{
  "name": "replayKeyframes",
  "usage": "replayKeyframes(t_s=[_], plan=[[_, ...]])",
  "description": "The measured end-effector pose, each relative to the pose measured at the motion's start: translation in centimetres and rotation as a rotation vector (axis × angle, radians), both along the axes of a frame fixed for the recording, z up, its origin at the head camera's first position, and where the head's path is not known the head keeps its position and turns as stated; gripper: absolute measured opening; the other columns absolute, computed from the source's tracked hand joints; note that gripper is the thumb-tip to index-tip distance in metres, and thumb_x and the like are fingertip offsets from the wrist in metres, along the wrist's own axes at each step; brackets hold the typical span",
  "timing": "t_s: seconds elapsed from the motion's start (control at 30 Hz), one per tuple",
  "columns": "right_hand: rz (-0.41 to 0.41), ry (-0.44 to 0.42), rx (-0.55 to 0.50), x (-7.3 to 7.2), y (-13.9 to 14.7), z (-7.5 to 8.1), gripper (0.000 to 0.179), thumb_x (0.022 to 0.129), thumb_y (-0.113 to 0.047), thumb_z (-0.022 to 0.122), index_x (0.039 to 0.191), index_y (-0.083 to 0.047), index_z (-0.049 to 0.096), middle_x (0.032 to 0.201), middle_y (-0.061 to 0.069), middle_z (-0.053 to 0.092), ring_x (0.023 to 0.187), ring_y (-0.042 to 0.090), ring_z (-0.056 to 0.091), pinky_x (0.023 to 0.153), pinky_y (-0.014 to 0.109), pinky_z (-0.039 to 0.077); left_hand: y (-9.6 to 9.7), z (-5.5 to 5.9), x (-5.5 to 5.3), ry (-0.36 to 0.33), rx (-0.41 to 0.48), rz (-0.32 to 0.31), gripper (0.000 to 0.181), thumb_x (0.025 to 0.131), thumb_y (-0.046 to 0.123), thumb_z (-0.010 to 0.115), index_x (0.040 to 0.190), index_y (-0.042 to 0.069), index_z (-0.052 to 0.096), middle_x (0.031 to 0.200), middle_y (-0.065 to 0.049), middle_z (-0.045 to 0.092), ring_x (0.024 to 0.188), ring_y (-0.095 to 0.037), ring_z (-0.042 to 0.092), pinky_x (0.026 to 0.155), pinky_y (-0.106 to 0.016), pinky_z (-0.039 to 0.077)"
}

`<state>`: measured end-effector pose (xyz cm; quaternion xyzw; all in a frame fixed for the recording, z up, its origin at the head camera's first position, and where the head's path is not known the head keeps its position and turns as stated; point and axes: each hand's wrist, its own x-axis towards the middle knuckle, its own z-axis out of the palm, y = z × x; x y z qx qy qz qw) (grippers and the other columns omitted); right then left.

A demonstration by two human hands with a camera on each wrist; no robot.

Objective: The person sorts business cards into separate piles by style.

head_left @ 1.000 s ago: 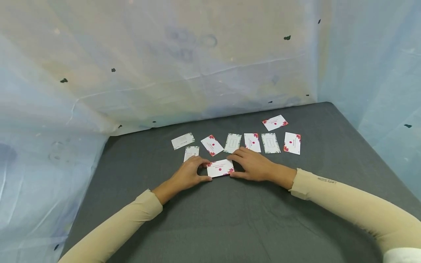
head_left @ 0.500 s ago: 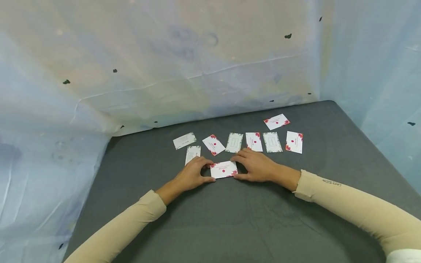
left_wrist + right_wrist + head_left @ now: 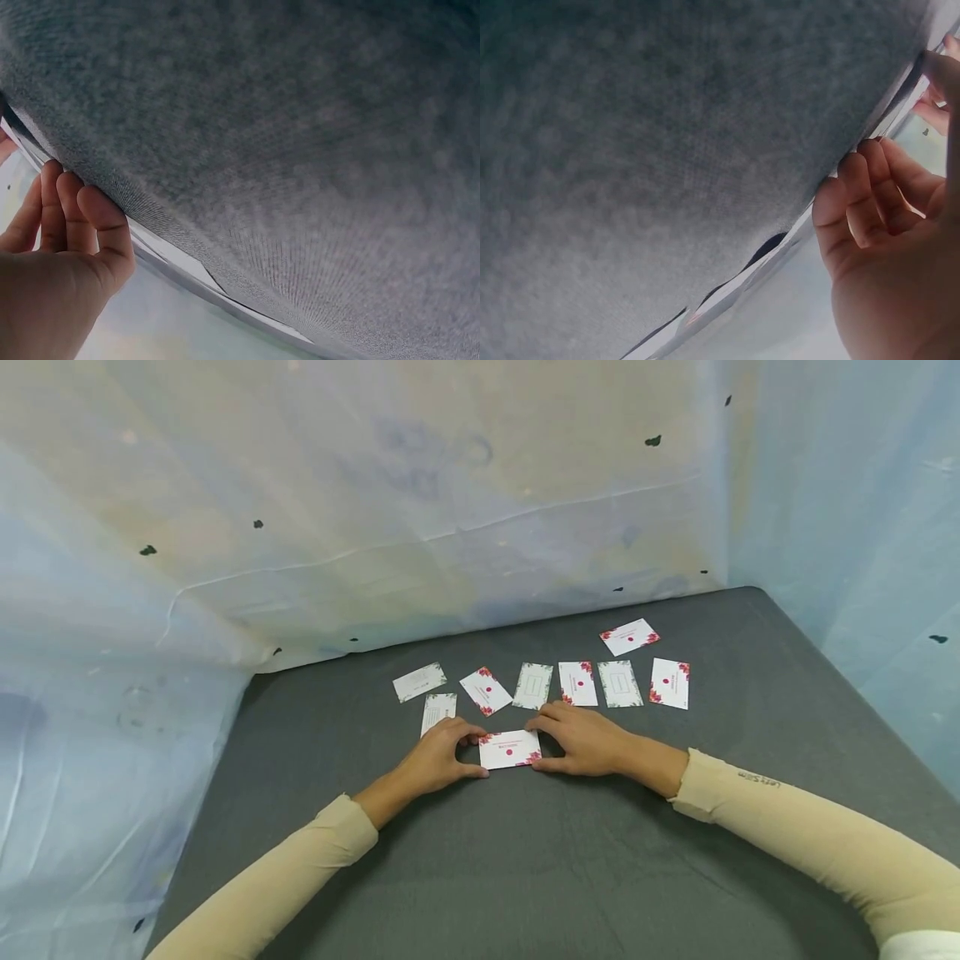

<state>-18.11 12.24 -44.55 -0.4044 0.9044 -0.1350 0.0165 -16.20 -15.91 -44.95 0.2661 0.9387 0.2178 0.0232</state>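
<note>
In the head view, a white card [image 3: 510, 755] with red flower corners and a red dot lies on the dark grey cloth. My left hand [image 3: 437, 758] holds its left end, thumb at the near corner and fingers at the far one. At the right end my right hand [image 3: 581, 741] grips it the same way. I cannot tell whether more cards lie beneath it. Left of it, a green-leaf card [image 3: 438, 710] is partly covered by my left hand. Both wrist views show curled fingers of the left hand [image 3: 64, 262] and right hand [image 3: 889, 247] low against the cloth.
Beyond my hands lie several loose cards: a red-flowered card [image 3: 486, 691], a green-leaf card [image 3: 533, 685] and, farthest back, another red-flowered card [image 3: 629, 637]. The grey cloth-covered table [image 3: 480, 877] ends at a hanging pale sheet [image 3: 450, 560] behind and on the sides.
Both hands and the card between them have shifted slightly towards me and to the right. The other cards lie as before; the head view has moved a little.
</note>
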Motion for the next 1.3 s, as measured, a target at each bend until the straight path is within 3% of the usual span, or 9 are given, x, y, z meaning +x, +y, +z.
replayKeyframes(t_s=[0.73,0.97,1.3], plan=[[-0.008,-0.014,-0.006,0.3,-0.08,0.35,0.054,0.089,-0.054,0.067,0.13,-0.018,0.061,0.118,-0.001,0.057,0.107,0.014,0.056,0.092,0.038,0.05,-0.13,0.1,0.19,-0.015,0.012,0.001,0.057,0.072,0.036,0.09,0.119,0.012,0.07,0.098,0.004,0.061,0.089,-0.011,0.054,0.084,-0.034,0.047],[-0.01,0.001,-0.019,0.29,-0.16,0.23,0.055,0.089,-0.054,0.067,0.129,-0.018,0.061,0.116,-0.002,0.057,0.105,0.014,0.057,0.091,0.037,0.05,-0.31,-0.08,0.07,0.033,0.052,-0.031,0.056,0.069,0.032,0.092,0.115,0.01,0.071,0.095,0.002,0.061,0.087,-0.011,0.054,0.082,-0.034,0.047],[-0.008,0.019,-0.036,0.51,-0.19,0.19,0.054,0.088,-0.052,0.07,0.128,-0.017,0.062,0.114,-0.002,0.057,0.104,0.015,0.057,0.091,0.038,0.05,-0.34,-0.12,0.04,-0.002,0.019,-0.035,0.056,0.073,0.037,0.089,0.12,0.013,0.07,0.1,0.001,0.062,0.093,-0.013,0.055,0.088,-0.035,0.048]])
